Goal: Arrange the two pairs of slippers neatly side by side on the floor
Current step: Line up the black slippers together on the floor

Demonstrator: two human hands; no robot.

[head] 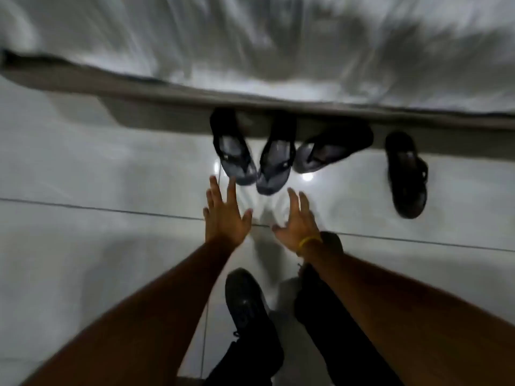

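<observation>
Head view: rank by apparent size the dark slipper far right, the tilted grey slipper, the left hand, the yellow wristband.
1. Dark slipper, clearly longest.
2. Tilted grey slipper and left hand: look alike; the hand is nearer the camera and the slipper's far end is in shadow, so unranked.
3. Yellow wristband, smallest.

Glossy pale tiled floor (pixel 83 168) with four dark slippers (pixel 274 160) in a loose row at the bed's edge (pixel 278 98).
</observation>
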